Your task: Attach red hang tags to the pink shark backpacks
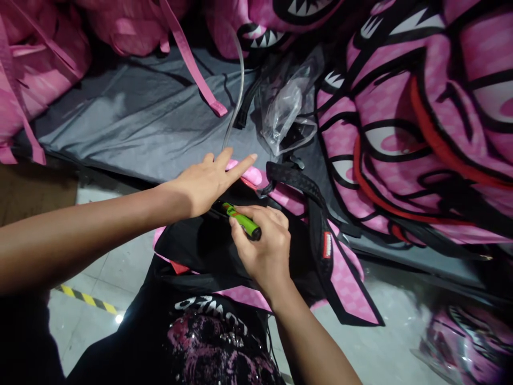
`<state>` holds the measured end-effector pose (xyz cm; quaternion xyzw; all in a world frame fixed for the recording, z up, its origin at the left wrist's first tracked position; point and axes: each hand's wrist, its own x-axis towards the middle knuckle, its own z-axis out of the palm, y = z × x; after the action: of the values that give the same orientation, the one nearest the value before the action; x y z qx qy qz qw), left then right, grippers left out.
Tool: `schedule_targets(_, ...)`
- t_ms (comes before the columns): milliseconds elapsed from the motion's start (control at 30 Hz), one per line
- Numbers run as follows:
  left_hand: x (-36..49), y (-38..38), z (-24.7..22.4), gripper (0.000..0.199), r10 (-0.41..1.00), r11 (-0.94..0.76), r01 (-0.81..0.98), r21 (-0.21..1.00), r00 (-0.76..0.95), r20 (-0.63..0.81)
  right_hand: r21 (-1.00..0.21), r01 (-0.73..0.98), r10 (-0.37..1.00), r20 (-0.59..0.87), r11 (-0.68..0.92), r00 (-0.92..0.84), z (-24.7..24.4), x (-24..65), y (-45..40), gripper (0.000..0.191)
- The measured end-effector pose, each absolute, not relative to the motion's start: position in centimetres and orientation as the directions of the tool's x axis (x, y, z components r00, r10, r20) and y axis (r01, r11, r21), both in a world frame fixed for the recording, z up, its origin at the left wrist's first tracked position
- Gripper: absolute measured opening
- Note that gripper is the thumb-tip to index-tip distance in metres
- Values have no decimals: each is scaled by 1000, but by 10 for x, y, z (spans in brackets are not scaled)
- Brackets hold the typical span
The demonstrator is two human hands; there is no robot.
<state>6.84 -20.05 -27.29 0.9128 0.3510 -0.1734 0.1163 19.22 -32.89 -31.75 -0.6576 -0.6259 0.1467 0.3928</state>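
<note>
A backpack with pink checks and black panels lies across my lap and the table edge, its black panel (192, 238) facing up. My right hand (266, 238) is closed round a bright green pen-like tool (242, 219) with a black end. Its tip points left to the black fabric, and what the tip touches is hidden. My left hand (210, 182) lies over the bag's far edge with fingers spread, beside a pink padded part (250, 174). A black strap (316, 208) with a red label (327, 245) runs down the bag's right side.
Several pink backpacks (401, 128) crowd the right and back of the grey cloth-covered table (132, 117). A crumpled clear plastic bag (286, 109) and a clear tube (240, 80) lie beyond my hands. A plastic-wrapped pink item (468, 342) is at lower right.
</note>
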Motion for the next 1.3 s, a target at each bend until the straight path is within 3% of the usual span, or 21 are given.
schedule_targets(367,66,-200,-275,111,608,-731,679,73,696,-384,-773,631,969,201,69,140,-319,194,-328,11)
schedule_targets(767,62,-201,-276,108,602,-759,650,45,726,-332,-803,588,956,240,97,171,-325,187,-325,11)
schedule_targets(900,57,-202,-278,104,601,-767,638,71,752,-271,-804,590,965,209,79,156,-301,204,-330,8)
schedule_targets(1000,56,-202,-280,103,603,-759,640,119,759,-245,-793,592,911,340,143,235,-267,245,-331,8)
schedule_targets(1100,58,-202,-279,102,615,-736,665,126,734,-289,-696,708,766,519,123,378,-253,300,-301,11)
schedule_targets(1167,60,-201,-277,102,616,-730,673,121,724,-310,-526,850,814,502,20,292,-267,332,-258,15)
schedule_targets(1300,63,-201,-276,102,612,-729,674,123,722,-324,-209,966,985,38,-155,167,-317,360,-164,26)
